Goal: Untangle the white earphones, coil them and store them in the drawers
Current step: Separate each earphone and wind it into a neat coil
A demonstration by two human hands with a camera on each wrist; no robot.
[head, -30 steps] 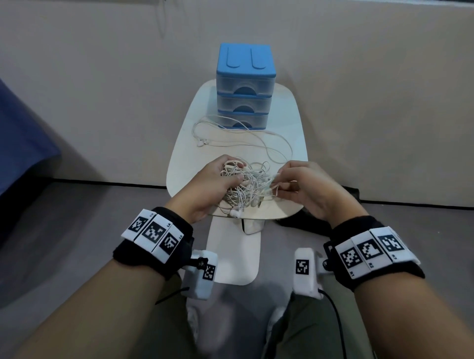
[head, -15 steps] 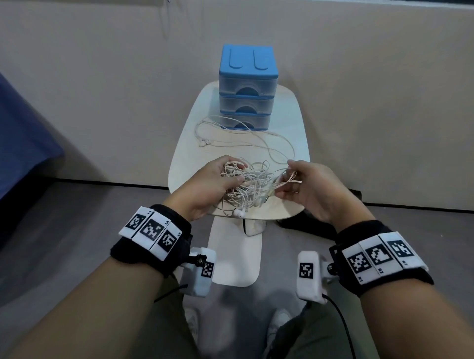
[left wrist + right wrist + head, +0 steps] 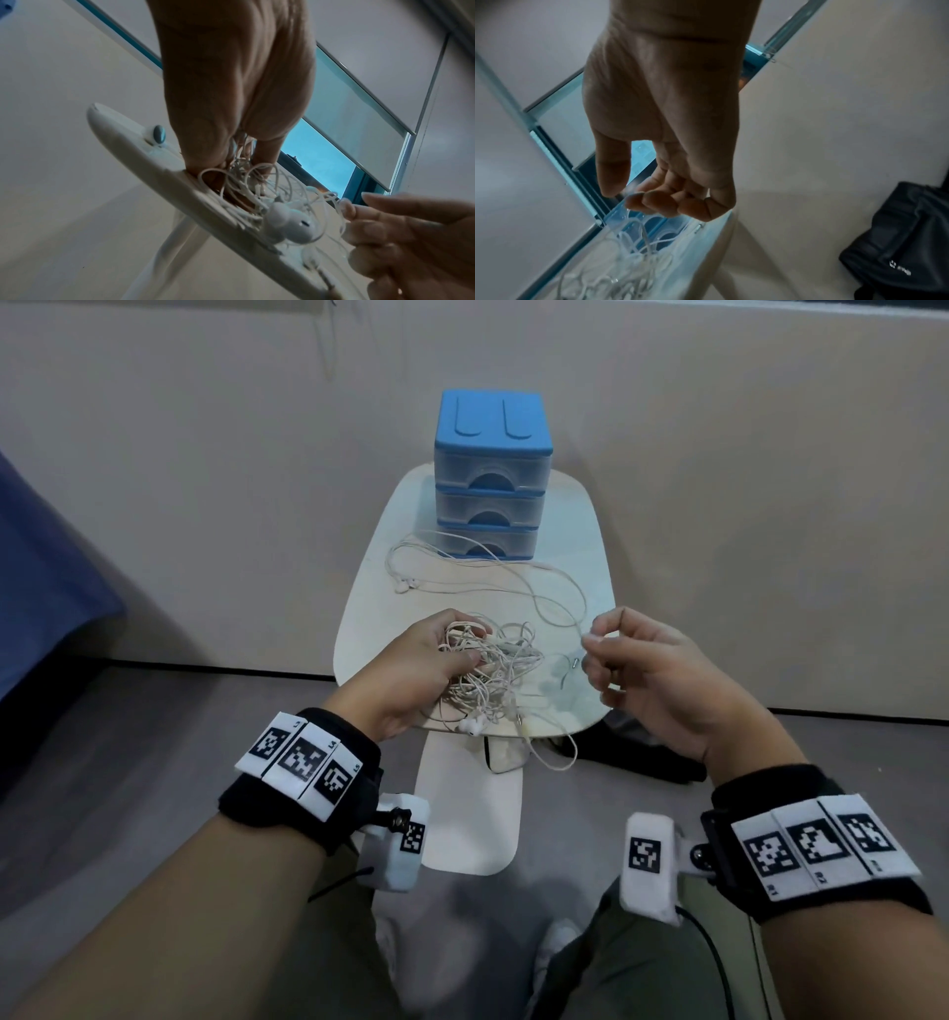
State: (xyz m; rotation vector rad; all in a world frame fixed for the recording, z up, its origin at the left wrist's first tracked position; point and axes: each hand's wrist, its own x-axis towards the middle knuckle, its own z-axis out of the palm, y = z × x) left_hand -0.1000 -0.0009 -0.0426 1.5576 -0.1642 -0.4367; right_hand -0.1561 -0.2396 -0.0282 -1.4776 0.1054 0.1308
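Observation:
A tangle of white earphones (image 3: 500,670) lies at the front of the small white table (image 3: 575,521). My left hand (image 3: 464,642) grips the tangle from the left, fingers curled into the cables (image 3: 239,178). Two earbuds (image 3: 293,223) stick out at the table's front edge. My right hand (image 3: 595,636) is just right of the tangle and pinches one thin strand between thumb and forefinger (image 3: 345,207). A loose cable loop (image 3: 462,567) runs back to the blue three-drawer unit (image 3: 493,474), whose drawers are all closed. Another loop (image 3: 557,760) hangs over the front edge.
A black bag (image 3: 647,757) lies on the floor under the table's right side, also in the right wrist view as a black bag (image 3: 898,243). The table's white foot (image 3: 467,814) reaches toward my knees. A blue surface (image 3: 41,588) is at far left. A beige wall stands behind.
My right hand has moved right, away from the tangle, drawing a strand out with it. A cable loop now hangs over the front edge. My left hand has kept its hold.

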